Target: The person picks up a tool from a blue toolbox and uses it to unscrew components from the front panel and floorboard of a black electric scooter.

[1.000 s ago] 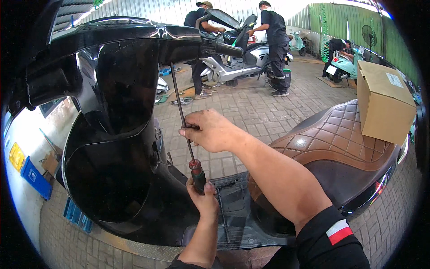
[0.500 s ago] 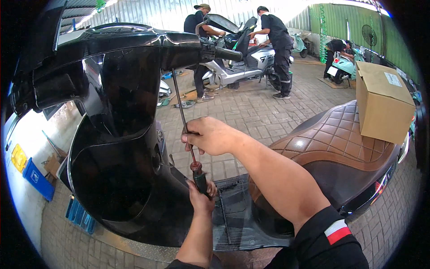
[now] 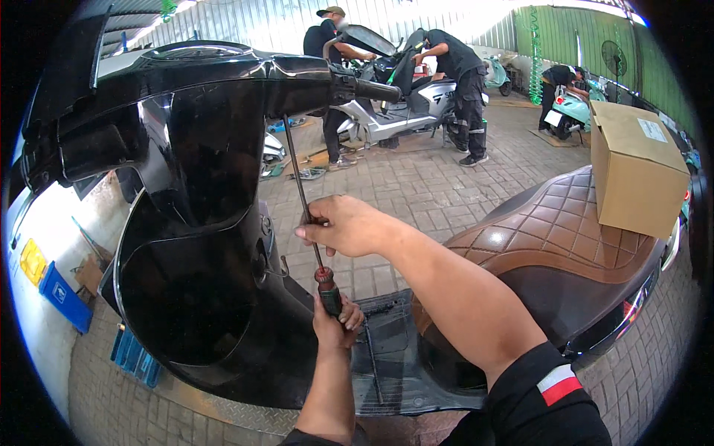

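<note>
Steel-shafted screwdriver (image 3: 300,182) held in two hands beneath the black scooter's (image 3: 186,320) handlebar housing (image 3: 305,97).

The left hand's (image 3: 338,329) fingers wrap the handle (image 3: 328,294); the right hand (image 3: 349,227), at 12 o'clock from it and nearer the housing, has its fingers pinched around the shaft. The tool's long axis runs from the handle to between 11 and 12 o'clock, where the housing hides its tip. Below the hands lies the dark footboard (image 3: 401,349), beyond it a paved floor (image 3: 416,189). From the hands, a cardboard box (image 3: 647,189) stands on the brown seat (image 3: 491,245) toward 2 o'clock, a silver scooter (image 3: 394,123) near 1.
</note>
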The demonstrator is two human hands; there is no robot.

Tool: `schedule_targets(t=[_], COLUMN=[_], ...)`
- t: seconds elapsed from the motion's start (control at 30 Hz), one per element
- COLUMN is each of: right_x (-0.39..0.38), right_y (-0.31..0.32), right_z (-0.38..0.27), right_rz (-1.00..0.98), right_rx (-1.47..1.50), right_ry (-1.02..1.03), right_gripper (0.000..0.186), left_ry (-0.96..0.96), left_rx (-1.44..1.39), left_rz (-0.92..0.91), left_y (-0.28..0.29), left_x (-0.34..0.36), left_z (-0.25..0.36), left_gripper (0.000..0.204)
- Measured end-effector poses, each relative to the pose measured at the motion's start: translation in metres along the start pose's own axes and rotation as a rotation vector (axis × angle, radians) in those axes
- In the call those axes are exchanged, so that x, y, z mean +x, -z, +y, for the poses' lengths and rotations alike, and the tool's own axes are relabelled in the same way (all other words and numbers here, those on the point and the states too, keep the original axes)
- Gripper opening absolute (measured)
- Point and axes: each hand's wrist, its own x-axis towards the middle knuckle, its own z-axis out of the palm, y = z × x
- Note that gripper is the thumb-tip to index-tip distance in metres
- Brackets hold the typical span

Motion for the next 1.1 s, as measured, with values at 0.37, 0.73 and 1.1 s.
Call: schedule_targets(t=[0.37, 0.73, 1.1], right_x=[0.003, 0.002, 0.004], right_y=[-0.004, 0.001, -0.006], right_z=[0.007, -0.001, 0.008], right_rz=[0.141, -0.047, 0.106], right_rx=[-0.244, 0.092, -0.194], right_ry=[0.113, -0.066, 0.029], right_gripper=[0.029, 0.029, 0.032], left_ry=[-0.599, 0.110, -0.558], left_rx=[0.427, 0.131, 0.503], left_rz=[0.280, -0.214, 0.361], left_y=[-0.021, 0.010, -0.015], left_x=[-0.013, 0.005, -0.009], left_z=[-0.020, 0.013, -0.036], left_gripper=[0.028, 0.061, 0.040])
